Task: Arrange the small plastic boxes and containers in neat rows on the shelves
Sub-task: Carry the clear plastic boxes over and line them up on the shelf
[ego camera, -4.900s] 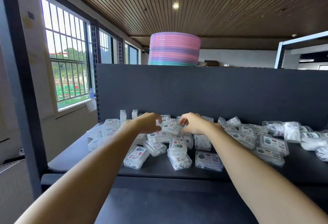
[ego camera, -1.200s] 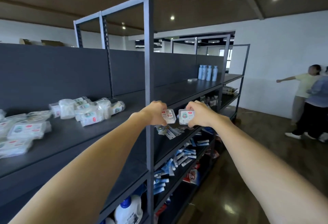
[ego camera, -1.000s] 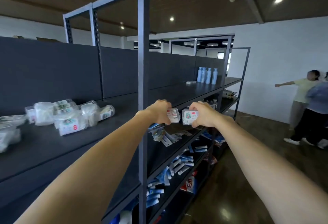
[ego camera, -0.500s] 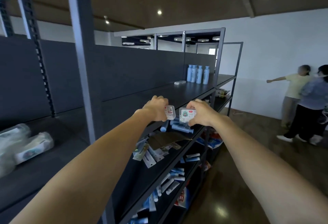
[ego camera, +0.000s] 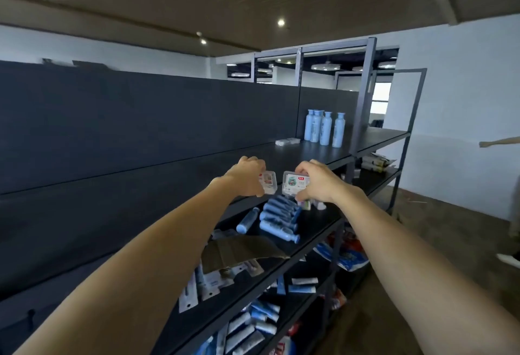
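My left hand grips a small clear plastic box with a red-and-white label. Close beside it, my right hand grips a second small clear box with a green-and-red label. Both boxes hang in the air at the front edge of the dark top shelf, side by side and a little apart. More small clear packets lie far back on that shelf near the backboard.
Several light blue bottles stand at the far end of the top shelf. A lower shelf holds lying blue tubes, a cardboard piece and packets. A person's arm shows at the right edge over the wooden floor.
I have moved right along the shelving with a box in each hand; the pile of boxes and the upright post have slid out of view to the left. The blue bottles are nearer.
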{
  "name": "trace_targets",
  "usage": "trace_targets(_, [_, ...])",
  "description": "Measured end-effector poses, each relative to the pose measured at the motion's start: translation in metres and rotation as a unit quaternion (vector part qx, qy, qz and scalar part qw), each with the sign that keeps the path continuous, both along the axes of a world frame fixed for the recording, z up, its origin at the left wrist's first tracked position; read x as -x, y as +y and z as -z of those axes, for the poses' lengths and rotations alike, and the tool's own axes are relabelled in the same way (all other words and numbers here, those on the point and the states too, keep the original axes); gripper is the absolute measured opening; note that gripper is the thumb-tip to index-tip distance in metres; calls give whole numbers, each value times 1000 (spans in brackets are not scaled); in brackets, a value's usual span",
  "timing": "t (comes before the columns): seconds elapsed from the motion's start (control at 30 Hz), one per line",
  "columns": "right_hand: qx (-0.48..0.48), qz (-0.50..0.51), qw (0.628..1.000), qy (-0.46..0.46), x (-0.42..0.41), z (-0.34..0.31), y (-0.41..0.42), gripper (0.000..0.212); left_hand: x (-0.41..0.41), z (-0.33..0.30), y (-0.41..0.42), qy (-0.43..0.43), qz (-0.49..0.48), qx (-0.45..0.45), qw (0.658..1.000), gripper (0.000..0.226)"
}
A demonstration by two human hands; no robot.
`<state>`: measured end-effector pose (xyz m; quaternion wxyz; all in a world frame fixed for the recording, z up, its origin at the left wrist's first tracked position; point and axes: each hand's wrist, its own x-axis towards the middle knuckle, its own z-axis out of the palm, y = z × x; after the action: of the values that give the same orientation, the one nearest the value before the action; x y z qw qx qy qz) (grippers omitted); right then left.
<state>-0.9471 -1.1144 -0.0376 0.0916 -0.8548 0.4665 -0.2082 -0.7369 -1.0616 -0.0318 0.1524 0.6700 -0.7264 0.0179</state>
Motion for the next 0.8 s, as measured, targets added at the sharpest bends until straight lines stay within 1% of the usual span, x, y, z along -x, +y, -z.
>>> trace_targets(0.1, [8, -23, 1000, 13, 23, -1, -35, 73, 19, 1, -28, 14, -18, 9, 1000, 62])
trace_targets(0.27, [14, -34, 999, 12, 46, 0, -82, 71, 40, 3, -63, 13, -33, 10, 999, 63])
trace_targets(0.53, [23, -51, 998, 6, 56, -1, -150, 73, 56, -8, -128, 3, -44, 12, 999, 64])
trace_targets(0.67, [23, -52, 998, -2, 60, 3, -193, 73, 59, -3, -174, -5, -40, 8, 999, 64])
trace_targets(0.8, [25, -52, 998, 10, 64, 8, -244, 71, 57, 2, -228, -8, -36, 3, 999, 62])
